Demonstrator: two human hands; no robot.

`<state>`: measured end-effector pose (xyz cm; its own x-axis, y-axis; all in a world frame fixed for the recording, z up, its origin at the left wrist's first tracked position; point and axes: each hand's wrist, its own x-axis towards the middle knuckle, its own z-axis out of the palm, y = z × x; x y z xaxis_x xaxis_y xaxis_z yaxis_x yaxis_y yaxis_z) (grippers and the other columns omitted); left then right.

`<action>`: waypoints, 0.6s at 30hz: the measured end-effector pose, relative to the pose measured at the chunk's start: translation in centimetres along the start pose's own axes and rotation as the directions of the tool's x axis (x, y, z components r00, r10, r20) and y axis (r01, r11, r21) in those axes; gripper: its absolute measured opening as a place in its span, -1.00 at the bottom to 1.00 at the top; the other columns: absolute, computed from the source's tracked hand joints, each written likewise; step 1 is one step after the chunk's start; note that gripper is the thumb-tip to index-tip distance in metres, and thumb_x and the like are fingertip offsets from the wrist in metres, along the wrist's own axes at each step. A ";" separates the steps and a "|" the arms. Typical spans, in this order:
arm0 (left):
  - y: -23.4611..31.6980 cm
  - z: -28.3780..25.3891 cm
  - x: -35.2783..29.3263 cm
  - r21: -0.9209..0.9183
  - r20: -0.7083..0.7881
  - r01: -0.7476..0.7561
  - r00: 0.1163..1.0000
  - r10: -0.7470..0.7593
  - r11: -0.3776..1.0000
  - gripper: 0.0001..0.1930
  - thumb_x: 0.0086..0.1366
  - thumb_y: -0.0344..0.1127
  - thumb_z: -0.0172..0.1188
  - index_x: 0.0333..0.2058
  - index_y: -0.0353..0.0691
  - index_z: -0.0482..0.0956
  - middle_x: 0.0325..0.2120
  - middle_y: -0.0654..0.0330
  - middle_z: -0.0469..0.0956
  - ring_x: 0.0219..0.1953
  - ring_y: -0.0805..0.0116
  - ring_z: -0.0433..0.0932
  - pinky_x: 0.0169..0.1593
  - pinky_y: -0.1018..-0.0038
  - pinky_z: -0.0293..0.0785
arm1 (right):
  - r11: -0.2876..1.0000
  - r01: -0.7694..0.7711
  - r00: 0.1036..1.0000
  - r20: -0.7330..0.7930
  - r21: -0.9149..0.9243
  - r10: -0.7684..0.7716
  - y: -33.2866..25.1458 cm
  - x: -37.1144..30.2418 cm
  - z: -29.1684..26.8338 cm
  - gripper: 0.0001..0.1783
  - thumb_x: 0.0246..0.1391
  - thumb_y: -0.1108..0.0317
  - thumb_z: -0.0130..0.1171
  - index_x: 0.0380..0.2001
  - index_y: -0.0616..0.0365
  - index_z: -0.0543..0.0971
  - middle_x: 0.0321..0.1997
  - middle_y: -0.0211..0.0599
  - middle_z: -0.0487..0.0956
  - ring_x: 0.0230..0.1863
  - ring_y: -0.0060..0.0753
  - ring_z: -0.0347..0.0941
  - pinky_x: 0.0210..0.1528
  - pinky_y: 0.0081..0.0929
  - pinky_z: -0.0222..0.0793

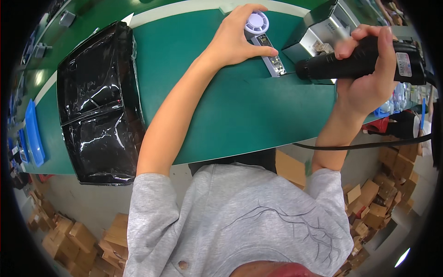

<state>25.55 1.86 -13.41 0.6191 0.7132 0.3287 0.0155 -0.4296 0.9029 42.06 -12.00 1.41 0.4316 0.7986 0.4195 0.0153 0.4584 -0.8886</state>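
Observation:
My left hand (233, 44) is closed around a small handheld fan (256, 23) with a round pale-lilac head, thumb and fingers on either side of it. The fan's handle points toward me and to the right, and its open side shows a circuit board and small parts inside. My right hand (367, 87) grips a black electric screwdriver (339, 66), held almost level. Its thin bit points left and reaches the lower end of the fan's handle; whether it touches a screw is too small to tell.
Behind the screwdriver stands a shiny metal bin (300, 39) with small parts inside. A black plastic-wrapped case (92, 101) lies on the green table (226, 111) at left, beyond it a blue tray (33, 134). The black cable (369, 145) hangs at right; cardboard boxes (80, 235) cover the floor.

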 end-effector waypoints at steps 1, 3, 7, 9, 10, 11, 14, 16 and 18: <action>-0.5 -0.1 0.0 0.000 -0.003 0.004 1.000 -0.004 1.000 -0.25 -0.13 -0.13 0.74 0.08 -0.10 0.62 0.06 0.14 0.58 0.16 0.16 0.55 0.26 0.25 0.47 | 1.000 0.008 1.000 -0.019 0.000 -0.008 0.0 -0.1 0.4 -0.63 0.47 0.14 0.07 -0.16 0.30 0.60 -0.24 -0.09 0.57 -0.44 -0.29 0.50 -0.32 -0.31 0.42; -1.5 -0.5 0.2 0.318 -0.100 -0.498 0.829 0.551 0.807 -0.09 -0.10 -0.12 0.69 0.23 -0.19 0.44 0.10 -0.06 0.54 0.18 -0.07 0.53 0.31 0.15 0.41 | 1.000 0.013 0.999 -0.035 0.002 -0.013 0.0 -0.1 0.7 -0.63 0.47 0.15 0.07 -0.17 0.30 0.60 -0.25 -0.10 0.57 -0.45 -0.29 0.50 -0.33 -0.31 0.42; 0.0 -0.7 0.3 0.106 -0.016 -0.125 0.992 0.128 0.986 -0.09 -0.12 -0.12 0.70 0.21 -0.20 0.45 0.10 -0.05 0.55 0.18 -0.06 0.53 0.30 0.16 0.42 | 0.997 0.041 0.999 -0.011 -0.062 -0.042 0.4 0.0 0.3 -0.64 0.46 0.16 0.08 -0.18 0.30 0.60 -0.26 -0.09 0.59 -0.46 -0.29 0.51 -0.34 -0.31 0.43; -0.2 -0.7 0.3 0.081 -0.036 -0.160 0.986 0.164 0.984 -0.10 -0.12 -0.12 0.70 0.21 -0.20 0.45 0.10 -0.06 0.54 0.19 -0.07 0.53 0.30 0.16 0.42 | 0.994 0.057 0.998 0.000 -0.090 -0.058 0.3 -0.1 0.5 -0.64 0.46 0.16 0.08 -0.18 0.30 0.60 -0.26 -0.08 0.59 -0.46 -0.29 0.51 -0.34 -0.31 0.44; -0.8 -0.5 0.2 0.084 -0.040 -0.159 0.986 0.163 0.984 -0.10 -0.12 -0.12 0.70 0.21 -0.20 0.45 0.10 -0.06 0.54 0.19 -0.07 0.53 0.30 0.16 0.42 | 0.998 0.039 0.999 -0.017 -0.053 -0.040 0.2 -0.3 0.8 -0.64 0.46 0.16 0.08 -0.18 0.31 0.60 -0.26 -0.08 0.59 -0.48 -0.29 0.51 -0.35 -0.30 0.44; -1.3 -0.4 0.3 0.198 -0.092 -0.345 0.925 0.368 0.918 -0.10 -0.12 -0.12 0.70 0.21 -0.20 0.46 0.10 -0.06 0.54 0.19 -0.08 0.53 0.30 0.16 0.42 | 1.000 0.022 0.999 -0.032 -0.014 -0.022 0.1 -0.3 1.0 -0.64 0.46 0.16 0.09 -0.18 0.31 0.59 -0.27 -0.08 0.59 -0.49 -0.29 0.51 -0.35 -0.30 0.44; -1.0 -0.3 0.2 0.211 -0.097 -0.351 0.921 0.377 0.912 -0.10 -0.12 -0.12 0.70 0.21 -0.21 0.46 0.10 -0.07 0.54 0.19 -0.08 0.53 0.30 0.16 0.42 | 0.993 0.037 0.999 -0.023 -0.109 -0.040 0.4 -0.3 0.7 -0.64 0.45 0.15 0.09 -0.17 0.31 0.58 -0.27 -0.09 0.58 -0.49 -0.30 0.50 -0.36 -0.30 0.44; -1.1 -0.3 0.2 0.115 -0.056 -0.172 0.982 0.180 0.978 -0.10 -0.12 -0.12 0.70 0.21 -0.21 0.45 0.10 -0.07 0.54 0.19 -0.08 0.53 0.30 0.15 0.42 | 0.995 0.028 0.999 -0.019 -0.092 -0.030 0.3 -0.4 0.8 -0.63 0.46 0.14 0.09 -0.17 0.30 0.58 -0.26 -0.10 0.58 -0.47 -0.30 0.51 -0.34 -0.30 0.44; -2.1 -0.3 0.1 0.351 -0.113 -0.493 0.822 0.559 0.796 -0.09 -0.12 -0.12 0.70 0.21 -0.22 0.45 0.10 -0.08 0.54 0.18 -0.08 0.53 0.30 0.15 0.42 | 0.998 0.018 1.000 -0.010 -0.068 -0.019 0.1 -0.4 0.9 -0.62 0.46 0.13 0.08 -0.17 0.30 0.58 -0.26 -0.10 0.58 -0.46 -0.31 0.51 -0.33 -0.31 0.43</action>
<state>25.38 3.01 -15.21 0.4290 0.4083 0.8057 -0.0177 -0.8880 0.4595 41.11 -11.94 1.32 0.4405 0.7857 0.4342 0.0844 0.4453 -0.8914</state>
